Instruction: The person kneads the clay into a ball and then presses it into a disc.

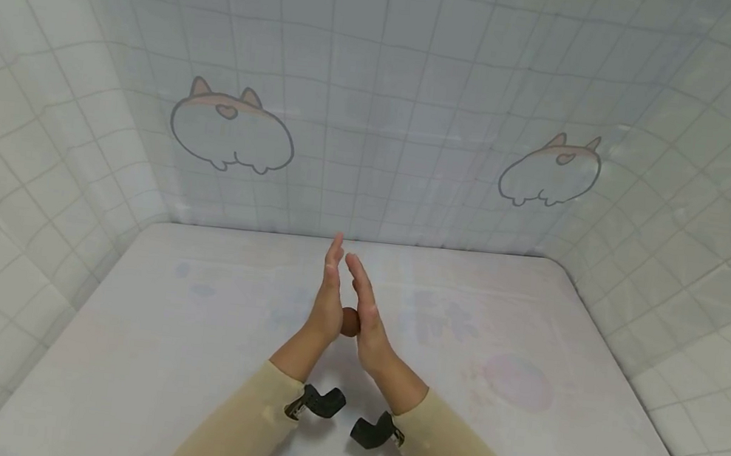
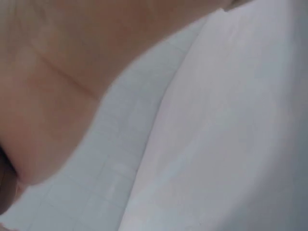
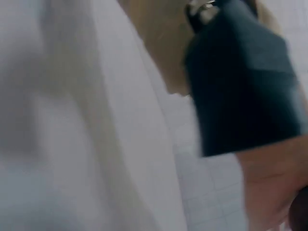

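A small brown ball [image 1: 349, 322] sits between my two palms, above the middle of the white table. My left hand [image 1: 328, 302] presses it from one side, fingers straight and pointing away from me. On the other side my right hand [image 1: 369, 323] touches it with its palm, its fingers likewise straight and leaning toward the left ones. Fingertips of the two hands stand slightly apart. In the left wrist view, part of the ball [image 2: 6, 185] shows at the left edge beside bare skin. The right wrist view cuts the ball [image 3: 300, 211] off at its lower right edge.
A pale cloth with faint prints covers the table [image 1: 515, 333]. White grid-patterned sheeting [image 1: 391, 112] rises behind it and at both sides, with cartoon animal drawings [image 1: 232, 128]. Dark wrist cameras [image 1: 325, 402] stick out inward from both cream sleeves [image 1: 238, 423], close to each other.
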`<state>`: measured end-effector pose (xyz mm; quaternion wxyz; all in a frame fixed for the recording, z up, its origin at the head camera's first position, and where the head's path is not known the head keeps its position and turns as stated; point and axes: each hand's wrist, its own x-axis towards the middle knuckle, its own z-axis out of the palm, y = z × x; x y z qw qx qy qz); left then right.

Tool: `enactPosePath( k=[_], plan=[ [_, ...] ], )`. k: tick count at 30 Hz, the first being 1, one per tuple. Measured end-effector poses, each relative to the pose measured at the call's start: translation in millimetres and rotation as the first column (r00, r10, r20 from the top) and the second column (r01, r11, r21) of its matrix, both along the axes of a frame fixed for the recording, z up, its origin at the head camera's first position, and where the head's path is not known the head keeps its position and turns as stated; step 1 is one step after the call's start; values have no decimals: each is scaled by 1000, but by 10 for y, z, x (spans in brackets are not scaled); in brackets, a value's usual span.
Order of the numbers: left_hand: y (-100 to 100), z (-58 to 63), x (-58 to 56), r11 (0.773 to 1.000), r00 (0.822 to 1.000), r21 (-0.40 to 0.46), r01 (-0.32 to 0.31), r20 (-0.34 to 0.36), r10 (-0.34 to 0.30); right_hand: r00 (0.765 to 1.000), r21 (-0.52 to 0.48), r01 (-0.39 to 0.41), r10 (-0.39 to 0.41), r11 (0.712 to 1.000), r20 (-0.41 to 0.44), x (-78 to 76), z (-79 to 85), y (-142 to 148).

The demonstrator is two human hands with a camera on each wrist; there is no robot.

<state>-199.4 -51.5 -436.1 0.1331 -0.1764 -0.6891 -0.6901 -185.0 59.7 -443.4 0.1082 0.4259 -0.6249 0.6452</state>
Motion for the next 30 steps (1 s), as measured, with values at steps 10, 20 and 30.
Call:
enactPosePath(
  k=[10, 20, 30],
  plan=[
    [41, -48, 92, 956, 944, -66, 286, 187, -270, 992, 50, 128, -128, 991, 1, -59, 151, 85],
    [144, -40, 185, 972, 972, -14, 235, 22, -235, 989, 94, 96, -106, 991, 101, -201, 77, 137],
    [96, 43, 116, 995, 992, 47, 93, -84, -89, 996, 100, 34, -43, 994, 82, -151, -32, 57]
  ],
)
